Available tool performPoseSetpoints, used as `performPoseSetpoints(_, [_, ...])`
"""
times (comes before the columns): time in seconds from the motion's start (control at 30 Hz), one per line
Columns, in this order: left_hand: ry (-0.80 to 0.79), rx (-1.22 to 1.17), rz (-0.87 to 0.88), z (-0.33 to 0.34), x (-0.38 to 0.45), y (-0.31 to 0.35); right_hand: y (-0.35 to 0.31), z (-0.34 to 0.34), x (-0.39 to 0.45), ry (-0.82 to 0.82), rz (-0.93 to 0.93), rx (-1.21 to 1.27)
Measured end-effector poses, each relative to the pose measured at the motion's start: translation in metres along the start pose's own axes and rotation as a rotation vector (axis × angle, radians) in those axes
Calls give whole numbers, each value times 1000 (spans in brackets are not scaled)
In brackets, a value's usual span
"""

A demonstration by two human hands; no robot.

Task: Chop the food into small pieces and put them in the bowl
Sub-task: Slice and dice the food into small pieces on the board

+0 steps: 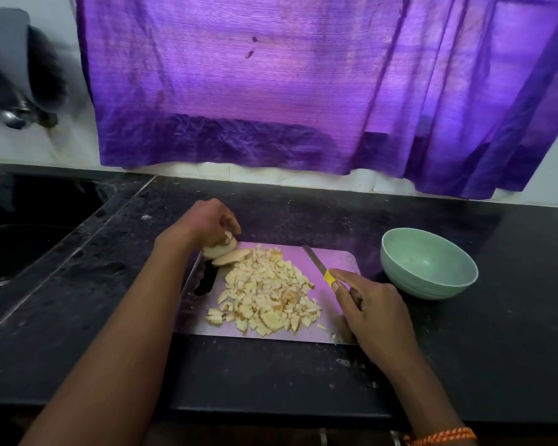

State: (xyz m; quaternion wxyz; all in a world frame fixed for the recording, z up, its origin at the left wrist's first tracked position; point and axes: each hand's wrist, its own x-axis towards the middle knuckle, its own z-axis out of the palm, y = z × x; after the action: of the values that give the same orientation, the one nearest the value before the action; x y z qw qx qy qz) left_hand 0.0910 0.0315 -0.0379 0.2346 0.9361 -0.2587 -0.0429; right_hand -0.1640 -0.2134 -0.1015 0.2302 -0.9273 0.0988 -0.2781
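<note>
The food (264,291) lies in a big pile of small pale pieces in the middle of a cutting board (342,262), which sits on a dark counter (496,349). The left hand (207,225) curls its fingers around a few bigger pieces (221,251) at the far left corner of the board. The right hand (372,312) grips a knife (319,268) with a yellow band, its blade lying on the board just right of the pile. A green bowl (429,263) stands on the counter right of the board. A purple curtain (303,91) hangs behind.
</note>
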Motion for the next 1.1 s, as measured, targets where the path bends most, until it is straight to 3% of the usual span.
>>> performPoseSetpoints(0.2, [180,76,16,-1,-1,3,-1,0,0,6,6,1])
performPoseSetpoints(0.33, [277,-188,106,-4,-5,17,-2,-2,-1,49,25,-23])
performPoseSetpoints(0.47, [83,-614,263,13,-16,56,-3,-4,0,118,75,-24])
performPoseSetpoints(0.53, [13,-666,331,31,-22,79,-2,-4,1,125,91,-36])
performPoseSetpoints(0.7, [2,-496,409,70,-20,106,-3,-7,2,160,122,-21])
performPoseSetpoints(0.9, [155,-239,386,72,-17,97,-4,-9,2,129,107,0])
performPoseSetpoints(1.03, [10,-86,396,71,-17,91,-9,-10,0,83,100,-39])
performPoseSetpoints(1.1, [21,-9,403,74,-18,94,-12,-11,-1,54,94,-56])
